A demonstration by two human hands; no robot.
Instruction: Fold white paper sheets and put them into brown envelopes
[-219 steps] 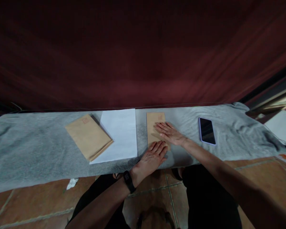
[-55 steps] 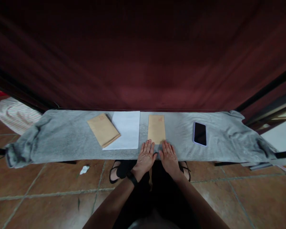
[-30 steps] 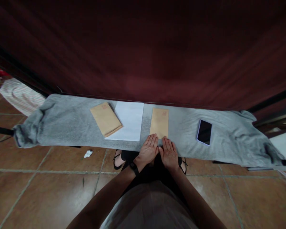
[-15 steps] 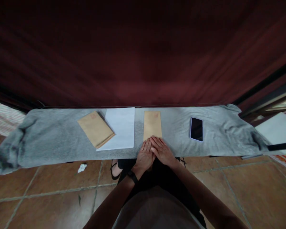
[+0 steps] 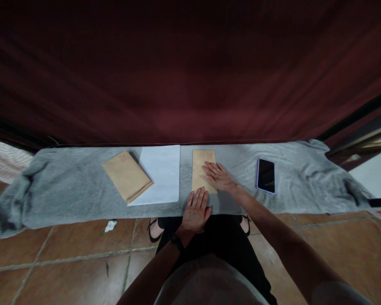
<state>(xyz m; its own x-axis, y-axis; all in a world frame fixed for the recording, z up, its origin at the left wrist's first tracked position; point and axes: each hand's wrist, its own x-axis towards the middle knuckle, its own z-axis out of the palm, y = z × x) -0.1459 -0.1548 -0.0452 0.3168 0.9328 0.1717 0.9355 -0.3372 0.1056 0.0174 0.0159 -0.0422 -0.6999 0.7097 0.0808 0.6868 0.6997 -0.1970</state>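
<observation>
A brown paper envelope (image 5: 199,171) lies flat in front of me, with a small reddish print near its upper right corner. My right hand (image 5: 220,176) rests flat across its right side, fingers stretched out. At the near edge of the envelope lies my left hand (image 5: 195,209), its fingers extended and the tips touching the bottom end. A dark band circles my left wrist. Off to the left, a stack of brown envelopes (image 5: 125,176) lies at a slant, partly over white paper (image 5: 165,173).
Grey cloth (image 5: 73,182) covers the narrow table. A phone (image 5: 266,176) with a light purple edge lies to the right. A dark red curtain (image 5: 190,84) hangs behind the far edge. Scrap paper (image 5: 111,225) lies on the tiled floor.
My hands have come apart from lying together at the envelope's near end. The right hand has moved up and over the envelope; the left stays near the bottom edge.
</observation>
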